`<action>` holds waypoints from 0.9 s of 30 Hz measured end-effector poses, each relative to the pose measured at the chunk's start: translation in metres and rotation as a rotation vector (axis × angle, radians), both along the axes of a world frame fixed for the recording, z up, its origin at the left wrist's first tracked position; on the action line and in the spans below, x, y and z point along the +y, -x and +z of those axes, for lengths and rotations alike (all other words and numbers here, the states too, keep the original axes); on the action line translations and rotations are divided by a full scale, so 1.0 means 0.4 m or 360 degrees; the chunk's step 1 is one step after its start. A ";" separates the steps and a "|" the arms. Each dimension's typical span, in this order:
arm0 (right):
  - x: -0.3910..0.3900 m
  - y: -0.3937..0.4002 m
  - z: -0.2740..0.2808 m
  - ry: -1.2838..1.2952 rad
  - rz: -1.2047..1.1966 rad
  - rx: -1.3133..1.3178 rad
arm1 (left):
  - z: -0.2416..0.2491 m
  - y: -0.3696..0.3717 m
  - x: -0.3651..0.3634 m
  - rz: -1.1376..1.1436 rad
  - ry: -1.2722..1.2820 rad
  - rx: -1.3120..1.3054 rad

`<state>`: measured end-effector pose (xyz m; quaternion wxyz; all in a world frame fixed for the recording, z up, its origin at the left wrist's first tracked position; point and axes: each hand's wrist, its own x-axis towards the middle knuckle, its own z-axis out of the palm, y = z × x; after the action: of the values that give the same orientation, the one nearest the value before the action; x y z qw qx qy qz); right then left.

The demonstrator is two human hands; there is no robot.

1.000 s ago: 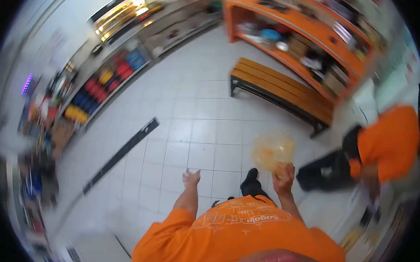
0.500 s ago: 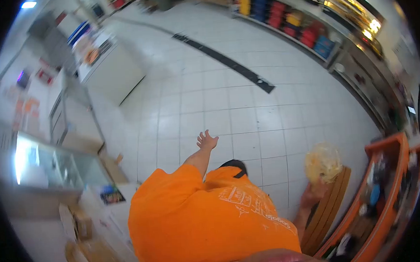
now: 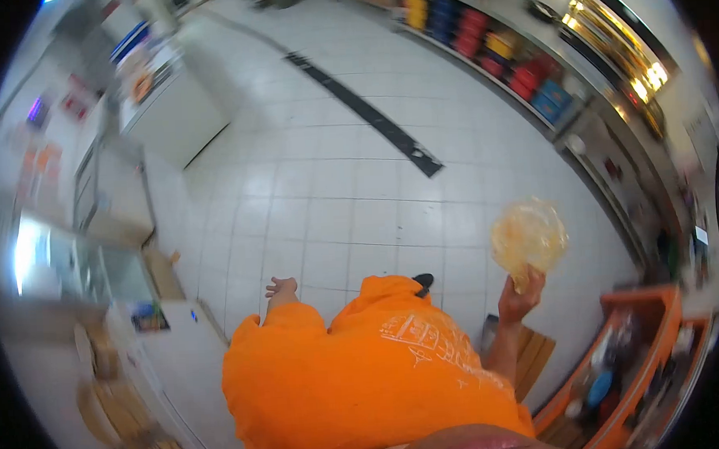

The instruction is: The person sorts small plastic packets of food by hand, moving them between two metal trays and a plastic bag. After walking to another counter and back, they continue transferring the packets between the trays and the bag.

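In the head view, my right hand (image 3: 523, 295) is closed round the gathered neck of a clear plastic bag (image 3: 530, 235). Something pale yellow fills the bag, but its kind cannot be made out. The bag bulges up above my fist, over the tiled floor. My left hand (image 3: 281, 288) hangs out to the left of my orange shirt (image 3: 374, 384), with its fingers apart and nothing in it. A dark shoe (image 3: 424, 283) shows beyond the shirt.
An orange shelf unit (image 3: 646, 356) with mixed items stands at my right, beside a slatted brown wooden piece (image 3: 534, 361). A black strip (image 3: 362, 108) crosses the white tiles (image 3: 327, 218). Stacked coloured crates (image 3: 471, 31) sit under the right counter; a lit glass case (image 3: 52, 254) is at left.
My right hand has raised the bag forward and slightly left. My left hand has dropped back and to the left. The view has shifted, and a shoe shows farther out.
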<state>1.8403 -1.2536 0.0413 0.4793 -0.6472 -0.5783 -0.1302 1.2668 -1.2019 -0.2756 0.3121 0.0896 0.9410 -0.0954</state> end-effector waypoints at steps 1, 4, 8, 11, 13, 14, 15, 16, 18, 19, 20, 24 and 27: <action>0.000 -0.063 0.006 0.0016 -0.0026 -0.0003 | 0.054 -0.133 0.105 -0.0070 -0.0069 -0.0002; 0.008 -0.282 0.034 -0.0006 -0.0278 -0.0077 | 0.095 -0.545 0.433 -0.0765 -0.0304 -0.0159; -0.082 -0.555 0.055 0.0035 -0.0860 -0.0135 | 0.115 -1.219 0.825 -0.1669 -0.0749 -0.0302; -0.203 -0.756 -0.013 0.0035 -0.1310 -0.0071 | 0.177 -1.791 0.937 -0.2175 -0.1025 -0.0494; -0.281 -0.882 -0.059 0.0070 -0.1608 -0.0058 | 0.216 -2.117 0.904 -0.2422 -0.1116 -0.0554; -0.325 -0.942 -0.081 0.0096 -0.1738 -0.0055 | 0.195 -2.264 0.872 -0.2486 -0.1124 -0.0608; -0.335 -0.943 -0.068 0.0130 -0.1834 -0.0042 | 0.178 -2.337 0.870 -0.2525 -0.1139 -0.0674; -0.328 -0.960 -0.071 0.0156 -0.1917 -0.0025 | 0.181 -2.412 0.877 -0.2551 -0.1162 -0.0732; -0.391 -1.090 -0.078 0.0186 -0.2025 0.0036 | 0.125 -2.581 0.765 -0.2667 -0.0975 -0.0828; -0.403 -1.168 -0.073 0.0187 -0.2072 0.0056 | 0.075 -2.655 0.734 -0.2772 -0.0931 -0.0888; -0.413 -1.262 -0.067 0.0171 -0.2122 0.0069 | 0.060 -2.721 0.685 -0.2798 -0.0742 -0.0949; -0.426 -1.650 -0.006 0.0176 -0.2079 -0.0133 | 0.053 -2.914 0.557 -0.2841 -0.0396 -0.0780; -0.376 -1.911 0.045 0.0039 -0.1952 -0.0207 | -0.049 -2.973 0.639 -0.2830 -0.0232 -0.0671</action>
<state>2.6048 -1.4038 0.0593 0.2734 -0.8581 -0.1304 -0.4147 2.4559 -0.9463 -0.2951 0.2825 0.8159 0.4527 -0.2224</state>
